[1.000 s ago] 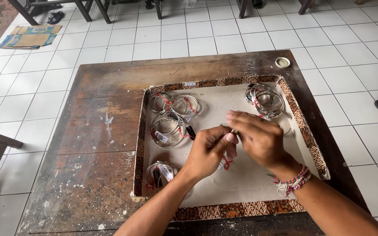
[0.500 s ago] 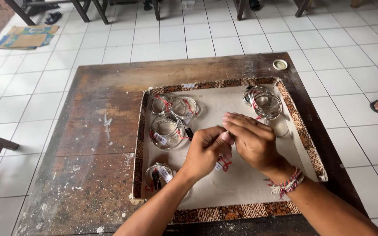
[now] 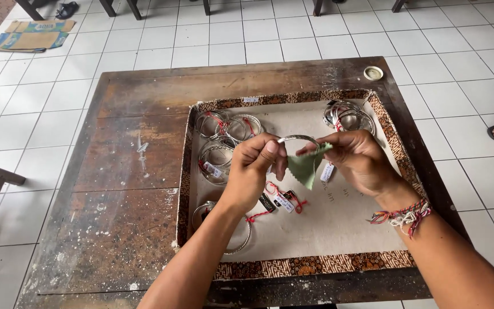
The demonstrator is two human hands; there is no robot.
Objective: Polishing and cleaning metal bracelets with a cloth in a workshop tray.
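Thin silver bangle (image 3: 298, 138) held level, small green cloth (image 3: 307, 165) draped beneath.

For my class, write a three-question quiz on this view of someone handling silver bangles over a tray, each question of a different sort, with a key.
1. True or false: the left hand and the right hand hold one silver bangle between them.
2. Which colour is the small cloth in the right hand? A red, B green, C blue.
3. Fill in: the bangles lie in a shallow ______ with a patterned brown rim, on the worn wooden table.

Key
1. True; both hands grip it above the tray.
2. B.
3. Tray.
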